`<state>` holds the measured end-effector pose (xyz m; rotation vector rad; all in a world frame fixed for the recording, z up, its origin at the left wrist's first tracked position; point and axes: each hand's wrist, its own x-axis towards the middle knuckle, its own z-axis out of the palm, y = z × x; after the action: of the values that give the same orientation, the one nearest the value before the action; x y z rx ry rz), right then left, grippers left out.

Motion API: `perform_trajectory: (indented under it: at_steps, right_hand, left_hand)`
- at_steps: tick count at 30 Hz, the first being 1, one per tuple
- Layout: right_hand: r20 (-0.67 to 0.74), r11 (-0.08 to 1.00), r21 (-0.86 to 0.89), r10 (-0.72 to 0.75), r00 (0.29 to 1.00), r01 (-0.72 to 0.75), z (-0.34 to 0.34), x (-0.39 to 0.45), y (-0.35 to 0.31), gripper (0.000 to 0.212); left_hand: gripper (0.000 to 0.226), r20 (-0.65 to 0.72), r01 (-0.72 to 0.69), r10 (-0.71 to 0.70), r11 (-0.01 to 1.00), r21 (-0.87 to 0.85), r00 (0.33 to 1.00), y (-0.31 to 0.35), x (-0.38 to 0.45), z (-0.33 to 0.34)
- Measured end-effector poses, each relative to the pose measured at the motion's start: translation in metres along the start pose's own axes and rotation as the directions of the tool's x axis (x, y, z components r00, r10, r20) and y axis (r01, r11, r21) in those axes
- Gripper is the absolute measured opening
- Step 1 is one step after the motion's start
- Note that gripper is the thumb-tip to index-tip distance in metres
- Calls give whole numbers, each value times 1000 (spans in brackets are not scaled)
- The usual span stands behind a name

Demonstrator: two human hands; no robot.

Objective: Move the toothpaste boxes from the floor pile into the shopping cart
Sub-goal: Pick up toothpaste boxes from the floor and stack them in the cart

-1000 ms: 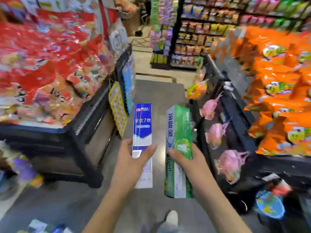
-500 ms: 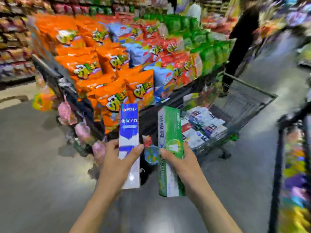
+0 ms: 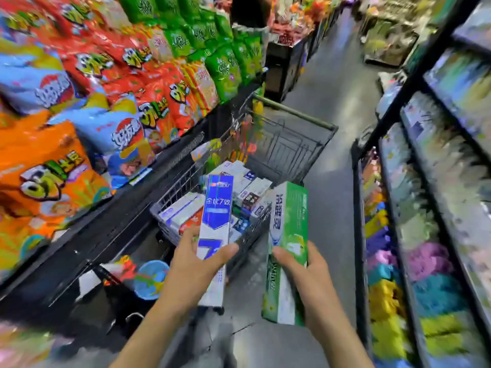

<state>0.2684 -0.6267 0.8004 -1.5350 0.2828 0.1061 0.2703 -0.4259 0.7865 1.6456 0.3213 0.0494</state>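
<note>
My left hand (image 3: pixel 195 272) grips a blue and white toothpaste box (image 3: pixel 216 213), held upright with its top over the near end of the shopping cart (image 3: pixel 289 144). My right hand (image 3: pixel 309 277) grips a green toothpaste box (image 3: pixel 288 235), also upright, just right of the cart's near corner. The dark wire cart stands in the aisle ahead and holds several toothpaste boxes (image 3: pixel 247 187) lying flat at its near end. The floor pile is out of view.
A display of snack bags (image 3: pixel 87 96) on a black stand fills the left side, right against the cart. Black shelving with blurred goods (image 3: pixel 425 208) lines the right. A person (image 3: pixel 249 14) stands far up the grey aisle. A blue toy (image 3: pixel 150 278) hangs low left.
The view has swung right from the opposite aisle to the cart, which is now close in front. Both hands still hold the same boxes, now nearer the cart.
</note>
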Motion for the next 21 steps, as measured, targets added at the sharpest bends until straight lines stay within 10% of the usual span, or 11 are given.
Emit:
perform_trajectory:
  at_steps: [11, 21]
  right_hand:
    - [-40, 970, -229, 75, 996, -82, -26, 167, -42, 37]
    - [157, 748, -648, -53, 986, 143, -33, 326, -57, 32]
  left_hand:
    - [48, 156, 86, -82, 996, -21, 984, 0, 180, 84]
    - [43, -17, 167, -168, 985, -33, 986, -10, 293, 114]
